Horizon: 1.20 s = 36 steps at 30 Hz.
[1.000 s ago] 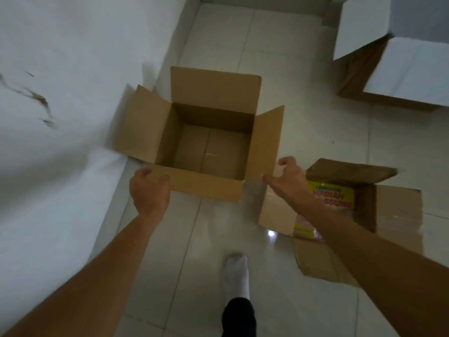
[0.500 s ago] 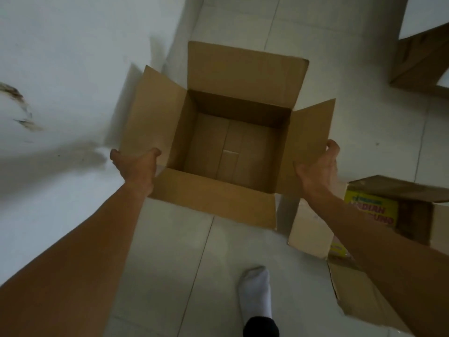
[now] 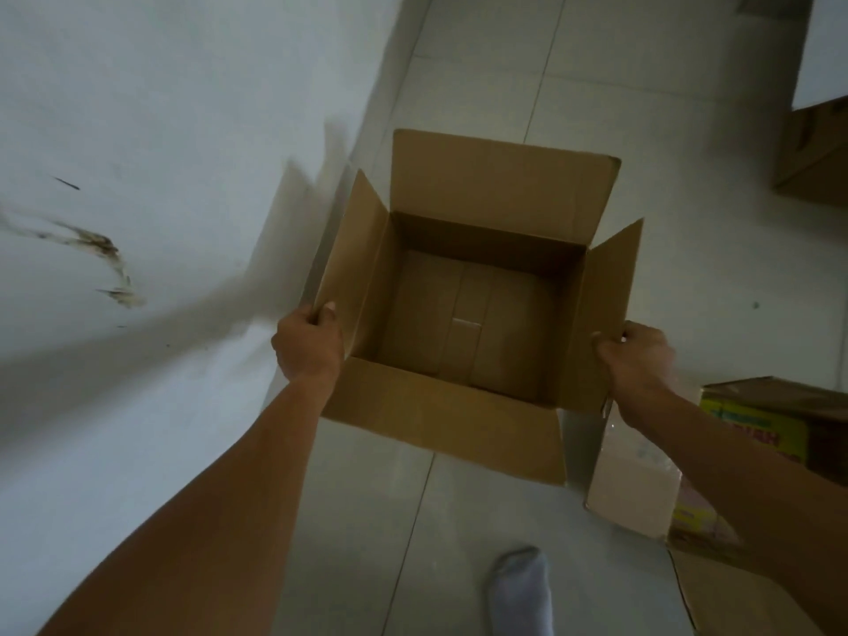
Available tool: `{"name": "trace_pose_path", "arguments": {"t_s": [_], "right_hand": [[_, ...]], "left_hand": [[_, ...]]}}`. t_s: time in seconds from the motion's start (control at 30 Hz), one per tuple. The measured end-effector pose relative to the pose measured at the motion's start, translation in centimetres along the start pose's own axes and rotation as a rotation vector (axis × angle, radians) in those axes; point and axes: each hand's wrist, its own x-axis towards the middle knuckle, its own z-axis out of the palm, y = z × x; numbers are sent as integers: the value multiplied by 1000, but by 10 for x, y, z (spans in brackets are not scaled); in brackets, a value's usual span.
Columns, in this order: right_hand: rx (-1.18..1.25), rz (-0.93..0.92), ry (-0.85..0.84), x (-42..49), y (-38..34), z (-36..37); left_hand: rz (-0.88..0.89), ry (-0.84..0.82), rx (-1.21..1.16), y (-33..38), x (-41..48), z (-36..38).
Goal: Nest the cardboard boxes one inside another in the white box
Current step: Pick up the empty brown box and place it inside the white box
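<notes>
An open brown cardboard box (image 3: pixel 468 314) fills the middle of the view, all flaps spread, nothing inside. My left hand (image 3: pixel 309 344) grips the near corner of its left flap, thumb over the edge. My right hand (image 3: pixel 635 358) grips the lower edge of its right flap. A smaller open cardboard box (image 3: pixel 642 493) with a yellow printed panel lies on the floor at the lower right, partly behind my right forearm. The white box (image 3: pixel 821 71) shows only as a corner at the upper right edge.
A white wall (image 3: pixel 160 176) with dark scuff marks runs along the left, close to the brown box. Pale floor tiles (image 3: pixel 504 62) stretch ahead. My socked foot (image 3: pixel 521 589) stands at the bottom centre.
Both hands went from open beside the brown box to gripping its side flaps. The box now looks larger and nearer in the view, and the white box has slid toward the right edge.
</notes>
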Motion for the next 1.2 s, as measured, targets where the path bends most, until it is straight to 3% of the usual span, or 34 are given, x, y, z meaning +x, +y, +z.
{"name": "trace_pose_path", "arguments": {"t_s": [0.23,0.43,0.77,1.0,1.2], "right_hand": [[-31,-149,34,-8,-11,-23],[8,-235,27,-42,-17,-93],[93,-353,90,-109,29,-319],[109,-334,137,-124,99,-471],[116,-297,189,-101,138,-569]], "left_hand": [[61,110,26,29,-23,-14],[169,156,57,79,-80,-52],[484,124,36,198,-266,-112],[469,164,35,264,-412,-97],[536,108,9,317,-482,-49]]}}
